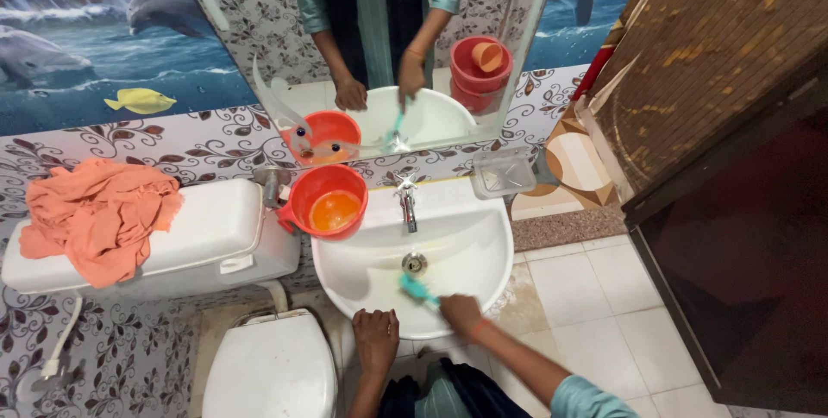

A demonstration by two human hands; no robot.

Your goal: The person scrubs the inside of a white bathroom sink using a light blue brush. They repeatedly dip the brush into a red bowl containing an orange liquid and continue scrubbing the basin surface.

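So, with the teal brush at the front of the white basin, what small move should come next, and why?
Probably sweep the teal plastic brush, held in the right hand, toward the metal drain; the left hand rests on the round white ceramic basin's front rim.

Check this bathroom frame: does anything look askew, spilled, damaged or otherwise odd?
An orange cloth lies crumpled in a heap on the toilet tank lid. The floor tiles beside the washbasin look stained. Nothing looks spilled or broken.
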